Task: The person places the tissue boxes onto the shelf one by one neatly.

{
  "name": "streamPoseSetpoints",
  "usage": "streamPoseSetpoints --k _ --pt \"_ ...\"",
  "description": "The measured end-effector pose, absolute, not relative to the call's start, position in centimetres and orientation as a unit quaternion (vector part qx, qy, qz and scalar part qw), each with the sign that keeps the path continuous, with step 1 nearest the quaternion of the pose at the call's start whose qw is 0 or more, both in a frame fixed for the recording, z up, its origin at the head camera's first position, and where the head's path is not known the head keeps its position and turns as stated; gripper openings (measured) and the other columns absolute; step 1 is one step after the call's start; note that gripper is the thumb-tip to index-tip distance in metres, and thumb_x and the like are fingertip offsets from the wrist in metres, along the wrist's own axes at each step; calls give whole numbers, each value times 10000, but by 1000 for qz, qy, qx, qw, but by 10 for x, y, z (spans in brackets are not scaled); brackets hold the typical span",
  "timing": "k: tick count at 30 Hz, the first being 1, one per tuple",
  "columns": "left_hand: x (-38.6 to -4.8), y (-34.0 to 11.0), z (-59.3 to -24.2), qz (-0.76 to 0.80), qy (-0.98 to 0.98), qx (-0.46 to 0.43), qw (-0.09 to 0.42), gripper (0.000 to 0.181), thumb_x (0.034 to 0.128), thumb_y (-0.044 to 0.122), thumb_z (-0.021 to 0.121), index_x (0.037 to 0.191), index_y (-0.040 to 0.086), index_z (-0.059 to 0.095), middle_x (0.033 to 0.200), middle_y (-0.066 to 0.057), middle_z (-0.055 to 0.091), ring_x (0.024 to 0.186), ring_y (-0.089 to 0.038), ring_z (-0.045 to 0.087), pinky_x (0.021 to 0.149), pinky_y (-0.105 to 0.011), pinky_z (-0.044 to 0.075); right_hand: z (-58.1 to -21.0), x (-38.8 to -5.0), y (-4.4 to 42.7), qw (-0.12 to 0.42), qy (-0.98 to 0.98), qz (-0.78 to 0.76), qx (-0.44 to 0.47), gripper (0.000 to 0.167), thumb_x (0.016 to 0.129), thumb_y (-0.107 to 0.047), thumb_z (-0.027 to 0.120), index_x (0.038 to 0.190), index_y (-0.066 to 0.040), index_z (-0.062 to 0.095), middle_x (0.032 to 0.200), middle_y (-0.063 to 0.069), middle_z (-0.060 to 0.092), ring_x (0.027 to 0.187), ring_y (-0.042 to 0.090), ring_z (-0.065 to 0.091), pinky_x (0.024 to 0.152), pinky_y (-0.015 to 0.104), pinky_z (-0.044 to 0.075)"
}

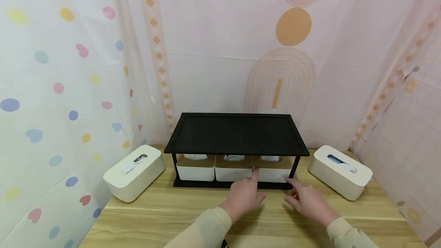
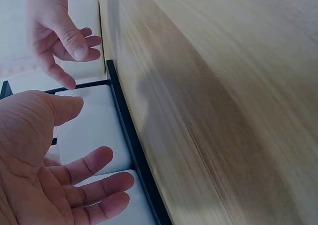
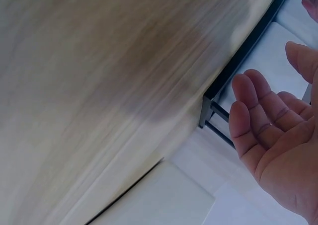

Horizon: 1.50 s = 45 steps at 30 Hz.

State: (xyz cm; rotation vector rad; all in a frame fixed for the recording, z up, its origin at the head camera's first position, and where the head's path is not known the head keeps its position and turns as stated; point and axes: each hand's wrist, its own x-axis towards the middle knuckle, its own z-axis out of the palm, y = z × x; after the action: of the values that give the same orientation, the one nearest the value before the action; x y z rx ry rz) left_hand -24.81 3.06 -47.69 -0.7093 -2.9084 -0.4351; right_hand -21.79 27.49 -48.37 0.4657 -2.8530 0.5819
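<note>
Three tissue boxes with white bodies and brown tops stand side by side in a black shelf [image 1: 237,133]. My left hand [image 1: 242,196] is at the left front corner of the right-hand tissue box [image 1: 273,175], its index finger pointing at the corner. Near that box's right front corner is my right hand [image 1: 309,202], index fingertip close to it. Both hands have relaxed fingers and hold nothing, as the left wrist view shows for the left hand [image 2: 44,160] and the right wrist view for the right hand [image 3: 285,145]. Whether the fingertips touch the box, I cannot tell.
The middle tissue box [image 1: 233,175] and left tissue box [image 1: 195,173] fill the shelf's other side. An all-white tissue box [image 1: 129,183] stands left of the shelf, another white tissue box [image 1: 334,177] to its right. Patterned curtains [image 1: 213,49] hang behind the wooden table [image 1: 155,217].
</note>
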Motion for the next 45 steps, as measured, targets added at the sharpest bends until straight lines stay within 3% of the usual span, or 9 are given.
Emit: streamPoseSetpoints --k 15,20,22,25,28,31,33,40,45 --pt "-244 25 -477 -160 -956 -234 70 814 984 442 765 1601 46 412 637 37 584 477 -90 458 431 -262 367 -482 -219 275 73 -966 208 133 588 959 -269 817 1467 -54 613 930 -19 802 712 16 674 653 287 554" --pt "-235 4 -476 -159 -952 -253 72 842 974 451 767 1619 55 398 826 -5 723 529 -74 491 473 -259 408 -483 -220 277 65 -966 217 127 599 963 -270 811 1477 -41 604 956 4 816 741 43 700 687 309 575" --pt "-231 -16 -475 -157 -950 -259 71 859 964 455 775 1621 50 396 985 -53 780 596 -87 562 524 -272 463 -484 -219 278 66 -965 219 126 584 960 -268 813 1457 -32 619 955 6 817 762 62 714 705 326 587" --pt "-226 -57 -475 -175 -946 -260 79 836 969 401 782 1607 10 410 1065 -103 792 660 -107 627 584 -272 519 -485 -215 281 70 -964 223 126 561 957 -257 817 1431 -17 636 924 -33 800 764 34 694 713 315 582" --pt "-229 -108 -476 -163 -948 -239 136 737 951 337 802 1537 -4 512 1071 -122 789 755 -179 701 660 -329 584 -484 -211 283 68 -959 241 132 547 959 -241 814 1418 0 639 885 -91 765 740 -36 630 681 264 548" --pt "-242 -164 -476 -122 -952 -182 211 656 924 315 829 1449 -3 598 1114 -176 764 937 -337 732 791 -478 614 -481 -206 278 56 -942 292 154 552 980 -227 792 1436 26 612 890 -97 754 743 -62 603 662 232 535" --pt "-253 -201 -472 -102 -958 -141 228 672 920 334 832 1437 -24 593 1228 -255 717 1096 -452 689 913 -592 578 -481 -204 269 42 -927 331 169 568 1003 -249 770 1458 35 585 915 -91 760 757 -61 610 663 222 539" --pt "-280 -285 -461 -113 -970 -51 207 953 848 490 866 1473 -111 472 1416 -422 519 1265 -644 480 1021 -750 424 -478 -202 209 -8 -891 406 202 600 1037 -319 727 1524 -25 535 1063 -21 781 829 -23 635 704 220 543" --pt "-285 -320 -458 -100 -986 -12 133 1193 794 671 839 1513 -156 367 1429 -489 438 1232 -703 442 968 -796 393 -477 -203 168 -41 -879 413 236 619 1040 -355 719 1552 -76 512 1188 60 765 899 -11 659 741 220 553"
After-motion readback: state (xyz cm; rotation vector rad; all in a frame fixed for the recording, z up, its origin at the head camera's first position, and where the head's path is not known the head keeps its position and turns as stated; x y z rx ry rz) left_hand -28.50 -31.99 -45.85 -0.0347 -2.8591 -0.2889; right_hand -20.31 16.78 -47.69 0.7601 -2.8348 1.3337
